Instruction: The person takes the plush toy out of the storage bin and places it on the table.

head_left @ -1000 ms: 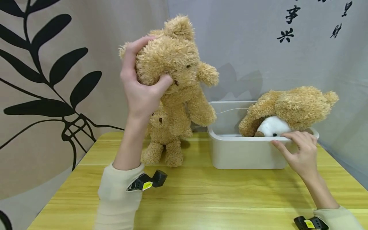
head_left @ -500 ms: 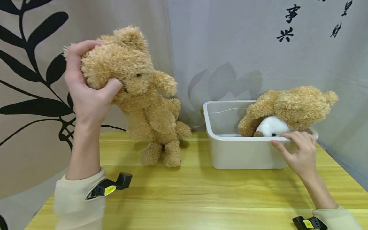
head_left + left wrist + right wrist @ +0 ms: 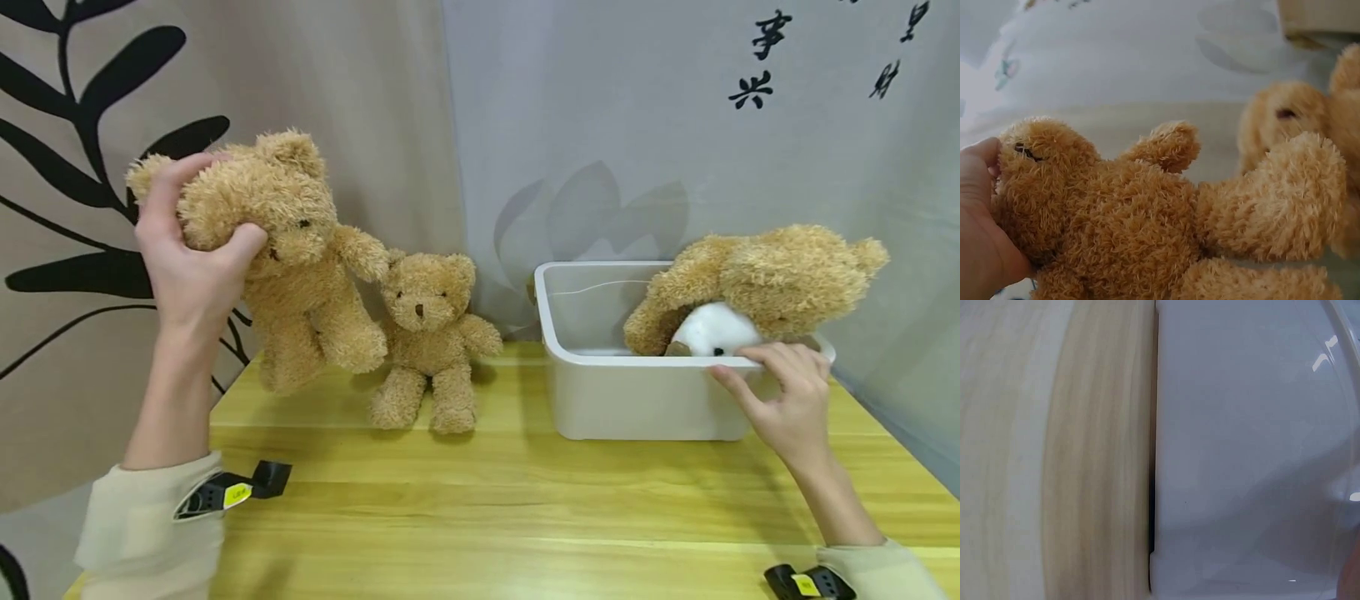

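My left hand (image 3: 191,242) grips a large tan teddy bear (image 3: 300,283) by the side of its head, thumb on its face. The bear hangs upright over the table's left part, one arm meeting a smaller teddy bear (image 3: 427,333) that sits at the back. In the left wrist view the held bear (image 3: 1129,225) lies across the frame. My right hand (image 3: 787,400) holds the front rim of a white plastic bin (image 3: 645,400), fingers over the edge. Inside the bin another tan teddy bear (image 3: 787,275) lies face down over a white plush toy (image 3: 712,331), partly hidden.
Everything stands on a wooden table (image 3: 510,508), whose right edge runs past the bin. Behind it hangs a grey curtain (image 3: 570,125) with a printed black plant and characters. The right wrist view shows mainly the bin's wall (image 3: 1241,425).
My left hand has carried the large bear left and down, away from the bin, uncovering the small seated bear. My right hand stays at the bin's rim.
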The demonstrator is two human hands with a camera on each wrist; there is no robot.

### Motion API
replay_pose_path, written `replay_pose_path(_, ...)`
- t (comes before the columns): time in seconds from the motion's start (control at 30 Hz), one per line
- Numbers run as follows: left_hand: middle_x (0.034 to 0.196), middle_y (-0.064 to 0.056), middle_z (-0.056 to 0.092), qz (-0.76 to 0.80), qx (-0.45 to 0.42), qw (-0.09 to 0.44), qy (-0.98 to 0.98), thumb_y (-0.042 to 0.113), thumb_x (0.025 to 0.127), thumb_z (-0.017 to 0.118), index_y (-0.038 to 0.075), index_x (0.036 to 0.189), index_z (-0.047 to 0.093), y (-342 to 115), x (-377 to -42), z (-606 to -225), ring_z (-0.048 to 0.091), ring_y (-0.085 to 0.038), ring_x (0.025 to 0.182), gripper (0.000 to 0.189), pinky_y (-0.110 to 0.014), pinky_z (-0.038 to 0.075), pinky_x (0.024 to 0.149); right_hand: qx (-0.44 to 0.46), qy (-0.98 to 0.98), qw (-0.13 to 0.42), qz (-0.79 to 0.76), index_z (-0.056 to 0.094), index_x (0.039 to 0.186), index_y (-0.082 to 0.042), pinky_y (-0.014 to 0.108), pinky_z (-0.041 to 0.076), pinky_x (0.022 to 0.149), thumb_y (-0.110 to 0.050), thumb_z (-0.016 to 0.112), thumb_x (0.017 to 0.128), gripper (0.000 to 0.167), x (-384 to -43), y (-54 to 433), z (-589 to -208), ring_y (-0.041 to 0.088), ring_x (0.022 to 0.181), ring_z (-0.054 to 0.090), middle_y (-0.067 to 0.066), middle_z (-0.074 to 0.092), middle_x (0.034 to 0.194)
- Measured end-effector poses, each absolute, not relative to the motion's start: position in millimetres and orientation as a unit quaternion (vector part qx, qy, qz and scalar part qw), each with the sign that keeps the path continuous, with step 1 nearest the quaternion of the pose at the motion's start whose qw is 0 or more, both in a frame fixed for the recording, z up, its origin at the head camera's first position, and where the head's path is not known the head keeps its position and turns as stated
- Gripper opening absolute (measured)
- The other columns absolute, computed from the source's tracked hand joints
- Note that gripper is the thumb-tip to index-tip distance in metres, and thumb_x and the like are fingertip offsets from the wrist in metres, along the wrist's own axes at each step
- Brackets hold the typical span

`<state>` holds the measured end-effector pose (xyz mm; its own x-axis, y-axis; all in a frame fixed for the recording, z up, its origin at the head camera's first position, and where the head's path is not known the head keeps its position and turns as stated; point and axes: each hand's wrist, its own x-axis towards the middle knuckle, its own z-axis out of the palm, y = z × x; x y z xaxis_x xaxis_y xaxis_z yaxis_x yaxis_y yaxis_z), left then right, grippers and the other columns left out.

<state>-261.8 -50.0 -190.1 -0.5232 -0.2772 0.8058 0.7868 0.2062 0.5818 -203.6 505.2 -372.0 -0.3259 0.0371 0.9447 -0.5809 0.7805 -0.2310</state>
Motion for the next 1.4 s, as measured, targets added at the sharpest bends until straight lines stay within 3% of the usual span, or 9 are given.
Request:
replay_pose_path(0.2, 0.123, 0.003, 0.062, -0.551, -0.132, 0.392, -0.725, -0.005, 0.079, 0.063, 0.019, 0.128, 0.069, -75.5, -277.9, -212.1, 0.055, -0.015, 0.099, 0.055, -0.025, 0.048, 0.074, 0.177, -0.766, 0.550, 0.282, 0.073, 0.085, 0.005, 0.024, 0.023, 0.098, -0.069, 0.068, 0.083, 0.074, -203.1, 505.9, -373.1, -0.012, 0.098, 0.047, -0.003, 0.067, 0.083)
replay_pose_path(0.67, 0.116, 0.017, 0.049, -0.478, -0.110, 0.272, -0.828, 0.003, 0.090, 0.063, 0.018, 0.143, 0.055, -128.3, -322.0, -270.6, 0.050, -0.010, 0.086, 0.056, -0.015, 0.044, 0.060, 0.177, -0.762, 0.555, 0.281, 0.073, 0.085, 0.006, 0.024, 0.023, 0.098, -0.069, 0.069, 0.083, 0.075, -205.2, 505.8, -372.4, -0.011, 0.098, 0.047, 0.010, 0.067, 0.079)
replay_pose_path(0.77, 0.120, 0.011, 0.047, -0.475, -0.111, 0.240, -0.839, 0.004, 0.093, 0.062, 0.020, 0.146, 0.050, -136.7, -330.5, -279.7, 0.049, -0.010, 0.090, 0.057, -0.015, 0.045, 0.062, 0.177, -0.762, 0.555, 0.282, 0.073, 0.085, 0.006, 0.024, 0.023, 0.098, -0.069, 0.069, 0.083, 0.075, -205.6, 505.9, -372.7, -0.011, 0.098, 0.048, 0.008, 0.067, 0.080)
replay_pose_path(0.9, 0.141, -0.012, 0.041, -0.442, -0.122, 0.180, -0.870, 0.010, 0.098, 0.060, 0.015, 0.153, 0.040, -144.7, -343.4, -294.8, 0.048, -0.015, 0.092, 0.059, -0.019, 0.045, 0.063, 0.177, -0.763, 0.553, 0.283, 0.073, 0.086, 0.006, 0.025, 0.023, 0.099, -0.069, 0.069, 0.083, 0.075, -205.5, 506.1, -372.8, -0.011, 0.098, 0.048, 0.001, 0.068, 0.082)
replay_pose_path(1.0, 0.161, -0.023, 0.018, -0.415, -0.122, 0.132, -0.892, 0.014, 0.102, 0.056, 0.012, 0.159, 0.029, -146.4, -352.5, -310.2, 0.047, -0.022, 0.094, 0.062, -0.025, 0.043, 0.063, 0.174, -0.765, 0.551, 0.284, 0.073, 0.086, 0.005, 0.025, 0.023, 0.099, -0.069, 0.069, 0.083, 0.075, -204.7, 506.2, -372.8, -0.011, 0.099, 0.048, 0.000, 0.067, 0.082)
replay_pose_path(1.1, 0.161, -0.026, 0.016, -0.415, -0.112, 0.111, -0.896, 0.014, 0.105, 0.051, 0.014, 0.161, 0.022, -147.1, -357.5, -322.3, 0.047, -0.027, 0.095, 0.063, -0.029, 0.044, 0.064, 0.175, -0.767, 0.549, 0.282, 0.073, 0.086, 0.005, 0.025, 0.023, 0.099, -0.069, 0.069, 0.083, 0.074, -204.9, 504.7, -372.6, -0.011, 0.098, 0.048, 0.007, 0.067, 0.081)
replay_pose_path(1.2, 0.158, -0.026, 0.023, -0.428, -0.103, 0.118, -0.890, 0.013, 0.105, 0.048, 0.016, 0.161, 0.022, -145.7, -359.6, -324.8, 0.050, -0.022, 0.079, 0.062, -0.031, 0.043, 0.058, 0.175, -0.764, 0.554, 0.281, 0.073, 0.085, 0.005, 0.025, 0.023, 0.098, -0.069, 0.069, 0.083, 0.074, -206.2, 504.1, -372.4, -0.011, 0.097, 0.047, 0.011, 0.066, 0.079)
replay_pose_path(1.33, 0.158, -0.019, 0.028, -0.454, -0.083, 0.143, -0.876, 0.012, 0.104, 0.048, 0.021, 0.159, 0.033, -141.4, -363.7, -319.9, 0.035, -0.012, 0.049, 0.057, -0.032, 0.036, 0.046, 0.172, -0.763, 0.556, 0.282, 0.073, 0.084, 0.005, 0.025, 0.023, 0.098, -0.069, 0.069, 0.083, 0.074, -206.1, 505.4, -371.8, -0.011, 0.097, 0.047, 0.008, 0.067, 0.079)
replay_pose_path(1.4, 0.158, -0.016, 0.031, -0.465, -0.069, 0.160, -0.868, 0.011, 0.103, 0.048, 0.022, 0.156, 0.038, -138.4, -366.5, -317.5, 0.031, -0.011, 0.046, 0.055, -0.030, 0.034, 0.044, 0.172, -0.766, 0.552, 0.282, 0.073, 0.085, 0.005, 0.025, 0.023, 0.099, -0.069, 0.069, 0.083, 0.074, -205.0, 505.8, -371.9, -0.011, 0.097, 0.047, 0.009, 0.067, 0.079)
